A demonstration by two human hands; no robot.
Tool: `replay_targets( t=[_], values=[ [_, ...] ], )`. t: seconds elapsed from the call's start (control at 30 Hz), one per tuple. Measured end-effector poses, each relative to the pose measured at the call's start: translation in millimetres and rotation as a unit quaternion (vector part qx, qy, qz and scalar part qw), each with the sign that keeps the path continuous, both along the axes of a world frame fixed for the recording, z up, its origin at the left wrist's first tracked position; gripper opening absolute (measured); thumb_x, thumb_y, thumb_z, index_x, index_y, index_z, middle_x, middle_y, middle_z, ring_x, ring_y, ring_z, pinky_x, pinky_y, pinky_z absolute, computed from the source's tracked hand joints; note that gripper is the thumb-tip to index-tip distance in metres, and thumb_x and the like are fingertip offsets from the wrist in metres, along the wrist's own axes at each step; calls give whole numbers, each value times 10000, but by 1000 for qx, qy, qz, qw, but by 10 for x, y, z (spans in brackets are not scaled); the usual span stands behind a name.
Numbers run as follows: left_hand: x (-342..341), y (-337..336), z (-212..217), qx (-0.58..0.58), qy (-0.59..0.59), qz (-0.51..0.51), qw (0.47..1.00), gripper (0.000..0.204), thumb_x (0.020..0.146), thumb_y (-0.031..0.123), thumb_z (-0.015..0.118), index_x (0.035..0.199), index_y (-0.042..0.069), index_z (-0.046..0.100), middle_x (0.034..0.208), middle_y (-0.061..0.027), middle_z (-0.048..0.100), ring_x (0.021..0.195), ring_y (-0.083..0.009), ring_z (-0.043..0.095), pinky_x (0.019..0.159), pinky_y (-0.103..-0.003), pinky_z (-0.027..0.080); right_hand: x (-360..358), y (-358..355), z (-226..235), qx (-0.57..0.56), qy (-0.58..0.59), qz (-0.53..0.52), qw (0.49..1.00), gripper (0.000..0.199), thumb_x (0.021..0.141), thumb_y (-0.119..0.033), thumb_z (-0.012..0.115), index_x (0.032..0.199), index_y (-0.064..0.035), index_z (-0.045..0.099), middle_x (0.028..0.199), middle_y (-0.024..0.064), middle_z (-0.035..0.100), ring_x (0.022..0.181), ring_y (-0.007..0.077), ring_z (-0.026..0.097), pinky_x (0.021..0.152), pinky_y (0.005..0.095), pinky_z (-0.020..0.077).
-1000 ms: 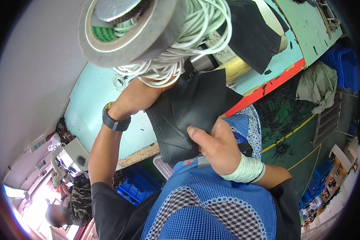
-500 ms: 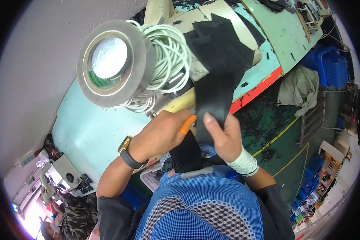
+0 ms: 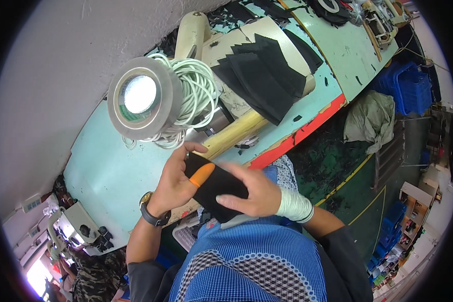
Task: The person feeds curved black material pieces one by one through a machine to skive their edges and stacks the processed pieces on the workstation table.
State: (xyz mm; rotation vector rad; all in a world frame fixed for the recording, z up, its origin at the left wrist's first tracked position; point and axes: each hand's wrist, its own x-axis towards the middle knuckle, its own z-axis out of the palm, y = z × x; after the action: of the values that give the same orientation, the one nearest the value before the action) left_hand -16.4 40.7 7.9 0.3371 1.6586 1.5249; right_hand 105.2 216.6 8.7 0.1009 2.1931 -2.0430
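Observation:
In front of my waist is a dark bundle of black fabric pieces (image 3: 214,189). My left hand (image 3: 178,178) grips its left end, with an orange finger cover (image 3: 202,174) on the thumb lying over the cloth. On the right side of the bundle, my right hand (image 3: 256,194) has its thumb on the cloth. Its fingers are blurred along the upper edge, and it appears to hold the cloth. More black fabric pieces (image 3: 264,75) lie fanned out on the cream sewing machine bed (image 3: 282,30), beyond my hands.
A large tape roll (image 3: 173,100) and coiled white cord (image 3: 199,85) stand left of the machine. A yellow bar (image 3: 236,132) runs along its near side. The pale green table (image 3: 105,171) has a red edge (image 3: 307,128). Blue crates (image 3: 412,85) and a cloth sack (image 3: 370,118) are at right.
Both hands have moved left, bringing the black fabric in against my front, away from the fanned pieces. The strip that hung from the machine bed into my right hand is gone from there.

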Motion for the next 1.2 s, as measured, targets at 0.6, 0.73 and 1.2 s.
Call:
replay_targets(
  t=[0.6,0.73,1.2],
  values=[
    [-351,-138,-114,-189,42,-117,974,268,969,221,568,874,-22,634,646,39,485,613,-28,413,505,-254,326,19,-295,-28,-359,-265,-32,894,262,955,-95,546,1149,81,550,975,100,674,868,120,645,775,275,541],
    [-523,-181,-191,-217,25,-104,970,278,978,218,586,767,37,602,618,92,493,537,11,370,466,-216,269,-131,-358,-62,-388,-330,-45,859,230,941,-89,552,1078,90,594,948,97,676,862,123,646,772,266,539],
    [-590,-4,-231,-154,35,-113,981,294,1006,241,539,948,-8,682,709,34,625,596,-17,503,539,-220,407,-135,-408,31,-358,-274,-157,879,204,934,-80,549,1060,75,590,961,78,666,830,103,630,723,248,514]
  ],
)
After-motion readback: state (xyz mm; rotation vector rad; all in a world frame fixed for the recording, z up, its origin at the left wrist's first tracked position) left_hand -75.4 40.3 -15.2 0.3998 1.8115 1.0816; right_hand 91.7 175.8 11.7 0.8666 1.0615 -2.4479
